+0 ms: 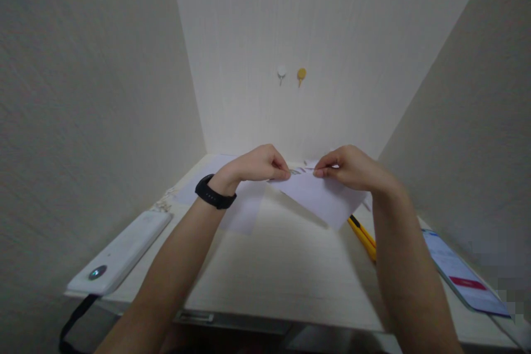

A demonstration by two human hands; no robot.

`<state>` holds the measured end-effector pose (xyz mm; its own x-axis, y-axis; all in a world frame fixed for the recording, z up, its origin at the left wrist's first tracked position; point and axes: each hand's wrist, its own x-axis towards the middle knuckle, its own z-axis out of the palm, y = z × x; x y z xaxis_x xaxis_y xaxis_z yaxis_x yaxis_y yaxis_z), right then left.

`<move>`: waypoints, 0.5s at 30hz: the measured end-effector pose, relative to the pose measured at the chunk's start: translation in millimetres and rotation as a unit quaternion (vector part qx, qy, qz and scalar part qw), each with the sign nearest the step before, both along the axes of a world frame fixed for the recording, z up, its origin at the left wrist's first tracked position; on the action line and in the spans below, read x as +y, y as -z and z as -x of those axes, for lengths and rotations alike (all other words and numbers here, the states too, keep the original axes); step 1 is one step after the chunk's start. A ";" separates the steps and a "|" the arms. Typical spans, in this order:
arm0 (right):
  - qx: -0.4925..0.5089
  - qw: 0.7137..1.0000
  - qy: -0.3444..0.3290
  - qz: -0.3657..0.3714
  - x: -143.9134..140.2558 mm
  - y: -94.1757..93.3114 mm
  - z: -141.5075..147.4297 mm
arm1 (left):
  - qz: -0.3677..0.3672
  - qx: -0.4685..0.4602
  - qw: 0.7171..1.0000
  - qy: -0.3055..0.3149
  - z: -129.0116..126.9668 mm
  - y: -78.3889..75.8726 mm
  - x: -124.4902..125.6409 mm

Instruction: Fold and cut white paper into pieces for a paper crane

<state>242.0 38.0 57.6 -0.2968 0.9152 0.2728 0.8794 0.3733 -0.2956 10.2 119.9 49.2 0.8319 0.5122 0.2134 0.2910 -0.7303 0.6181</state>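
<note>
White paper, a single sheet (332,199), hangs tilted just right of the centre of the frame, its upper edge pinched in both my hands: my left hand (265,164) grips the left end, my right hand (352,167) the right, with a gap between them. Small pale bits (299,170) show along that edge, perhaps torn paper, though too blurred to be sure. Below, the desk (290,271) carries a yellow tool (363,239) right of centre and a phone (464,272) at lower right.
</note>
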 end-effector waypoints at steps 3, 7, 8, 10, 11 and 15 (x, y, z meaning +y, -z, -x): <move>0.015 1.000 -0.012 0.023 -3.7 -3.2 -4.6 | 0.037 0.005 0.999 0.027 5.2 -0.7 4.3; 0.033 0.999 0.002 0.034 -6.9 -5.1 -9.8 | 0.067 0.022 0.997 0.029 16.2 -3.9 9.1; 0.037 0.999 0.010 0.030 -7.5 -5.5 -11.7 | 0.074 0.028 0.997 0.027 21.1 -5.3 11.1; 0.042 0.999 0.029 0.019 -8.4 -6.3 -15.6 | 0.079 0.031 0.996 0.017 32.7 -8.6 16.4; 0.042 0.998 0.039 0.014 -8.6 -6.7 -17.2 | 0.075 0.029 0.997 0.006 38.3 -10.4 18.9; 0.029 0.998 0.060 -0.001 -6.9 -6.6 -14.8 | 0.037 -0.052 0.996 -0.062 44.4 -16.4 17.6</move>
